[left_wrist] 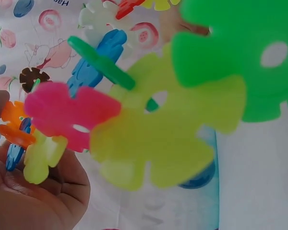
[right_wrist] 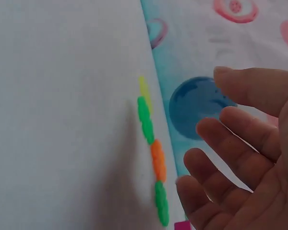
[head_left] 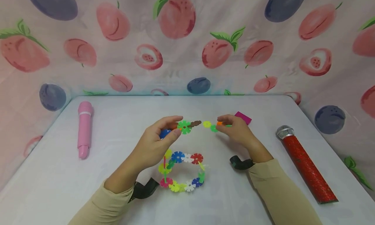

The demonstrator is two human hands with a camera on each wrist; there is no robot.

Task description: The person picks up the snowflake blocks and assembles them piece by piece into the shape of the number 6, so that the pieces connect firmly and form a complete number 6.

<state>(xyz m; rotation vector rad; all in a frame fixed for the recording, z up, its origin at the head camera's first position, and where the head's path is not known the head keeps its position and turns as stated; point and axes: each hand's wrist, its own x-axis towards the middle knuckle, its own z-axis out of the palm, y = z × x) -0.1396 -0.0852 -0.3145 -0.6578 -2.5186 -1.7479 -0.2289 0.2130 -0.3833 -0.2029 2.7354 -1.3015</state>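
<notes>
My left hand (head_left: 150,145) pinches an orange disc near one end of a chain of colourful notched plastic discs (left_wrist: 69,115). A green disc (head_left: 184,127) and a brown disc (head_left: 195,124) stick out past its fingertips. Below that hand, more linked discs (head_left: 177,157) curve round in a ring of blue, white, red, yellow, green and pink. My right hand (head_left: 238,132) is at a short row of yellow, green and orange discs (right_wrist: 158,160) on the table. In the right wrist view its fingers (right_wrist: 230,167) are loosely bent, apart from the row, with nothing between them.
A pink microphone-shaped thing (head_left: 84,130) lies on the white table (head_left: 123,121) at left. At right lies a red microphone (head_left: 307,166) with a silver head. A magenta flat piece (head_left: 243,117) is behind my right hand. Fruit-patterned cloth (head_left: 175,56) hangs at the back.
</notes>
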